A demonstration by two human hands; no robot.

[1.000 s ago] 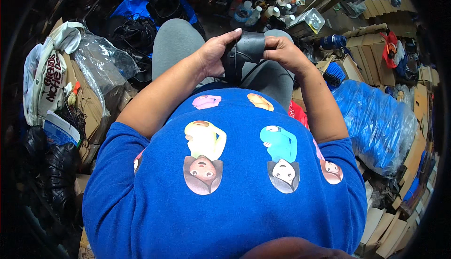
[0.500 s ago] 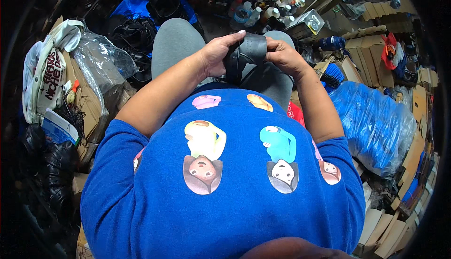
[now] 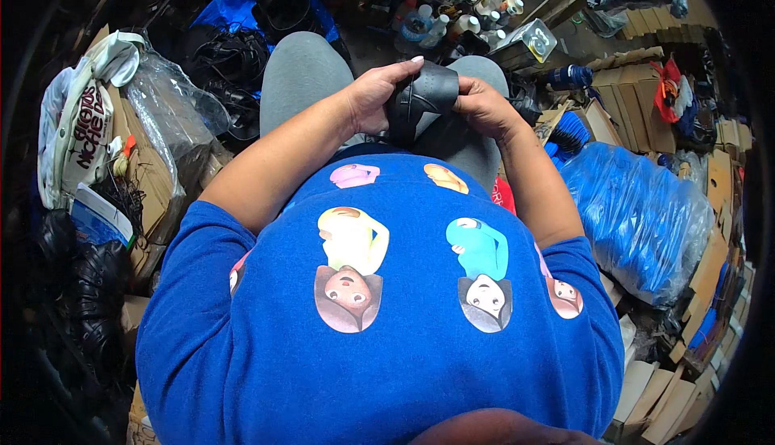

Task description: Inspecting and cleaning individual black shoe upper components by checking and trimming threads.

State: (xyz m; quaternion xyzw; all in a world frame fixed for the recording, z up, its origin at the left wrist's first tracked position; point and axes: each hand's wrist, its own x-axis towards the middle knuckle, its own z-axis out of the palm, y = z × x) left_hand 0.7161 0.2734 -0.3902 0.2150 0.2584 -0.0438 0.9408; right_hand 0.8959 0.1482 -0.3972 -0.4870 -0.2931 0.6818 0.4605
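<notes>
A black leather shoe piece, with a smooth wide band and narrower straps, is held over my lap between my knees. My left hand grips its left side, the thumb lying along the top edge. At its right edge, my right hand pinches the band with bent fingers. The lower part of the piece is dark and its shape there is hard to make out. My grey trouser legs are behind it.
Black shoes lie on blue plastic beyond my left knee. Several bottles stand ahead. To the right are a plastic-wrapped blue bundle and cardboard pieces. A white cloth bag and clear plastic lie left.
My right forearm has swung slightly inward, to the left, and my right hand has turned a little on the edge of the shoe piece. Both hands keep their hold.
</notes>
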